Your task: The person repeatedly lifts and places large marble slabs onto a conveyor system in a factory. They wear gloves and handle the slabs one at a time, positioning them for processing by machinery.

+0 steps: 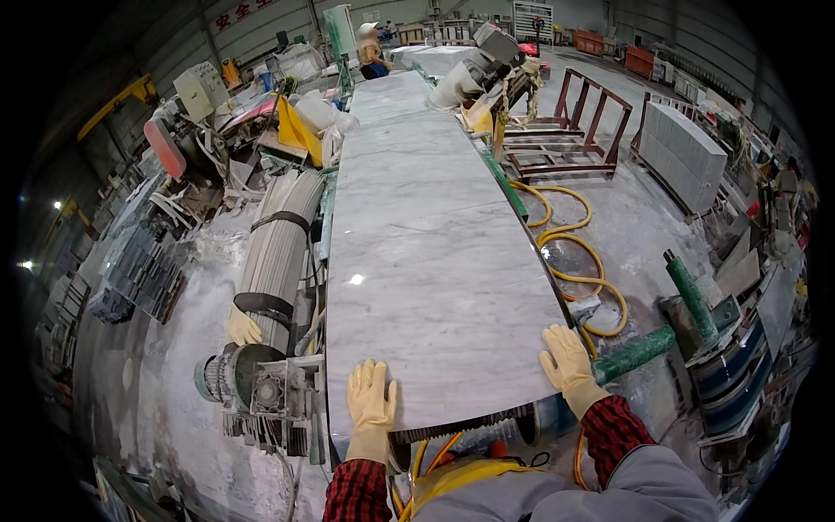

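A long, polished grey-white marble slab [435,287] stretches away from me on a machine bed, with faint grey veins and a thin dark line across its middle. My left hand [372,404], in a cream rubber glove, rests flat on its near left corner, fingers pointing away from me. At the near right edge, my right hand [569,365] wears a matching glove; its fingers are stretched out on the slab's rim and the thumb stands apart. Neither hand is wrapped round anything. Under the slab's near end shows a dark ribbed belt edge [470,425].
A loose cream glove [244,327] lies by the strapped grey roll [277,230] and motor [217,378] on the left. On the right are a yellow hose [600,270], green pipe [639,352] and metal rack [565,139]. A person [371,52] is at the far end.
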Tool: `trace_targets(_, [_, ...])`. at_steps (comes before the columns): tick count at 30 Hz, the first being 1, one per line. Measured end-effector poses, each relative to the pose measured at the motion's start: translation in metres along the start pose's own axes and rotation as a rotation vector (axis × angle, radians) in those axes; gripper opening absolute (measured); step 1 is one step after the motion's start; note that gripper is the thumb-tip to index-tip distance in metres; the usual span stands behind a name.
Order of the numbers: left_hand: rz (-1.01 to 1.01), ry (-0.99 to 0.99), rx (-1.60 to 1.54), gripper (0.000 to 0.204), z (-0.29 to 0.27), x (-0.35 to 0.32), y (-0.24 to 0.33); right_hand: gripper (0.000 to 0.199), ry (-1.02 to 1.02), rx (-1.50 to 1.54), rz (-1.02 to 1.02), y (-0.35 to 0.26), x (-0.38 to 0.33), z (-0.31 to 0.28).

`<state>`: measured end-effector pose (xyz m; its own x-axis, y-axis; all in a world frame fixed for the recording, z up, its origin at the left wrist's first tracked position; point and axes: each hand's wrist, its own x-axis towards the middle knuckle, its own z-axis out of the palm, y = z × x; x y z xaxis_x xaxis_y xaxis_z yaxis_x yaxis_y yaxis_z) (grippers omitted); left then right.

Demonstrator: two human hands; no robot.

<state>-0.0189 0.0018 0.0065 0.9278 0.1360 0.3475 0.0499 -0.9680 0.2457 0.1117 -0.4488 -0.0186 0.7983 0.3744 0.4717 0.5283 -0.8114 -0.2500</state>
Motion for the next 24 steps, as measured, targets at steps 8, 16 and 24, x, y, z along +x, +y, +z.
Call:
trace_targets(8, [-0.012, -0.004, -0.015, 0.050, -0.002, -0.002, 0.001, 0.053, -0.010, 0.011, 0.006, -0.004, 0.000, -0.006])
trace_targets(16, [-0.015, -0.017, -0.013, 0.050, -0.001, -0.006, 0.001, 0.051, -0.014, 0.024, 0.000, -0.004, -0.003, -0.008])
trace_targets(24, [-0.039, -0.058, -0.024, 0.050, -0.006, -0.007, 0.005, 0.051, -0.003, 0.018, -0.006, -0.004, -0.006, -0.007])
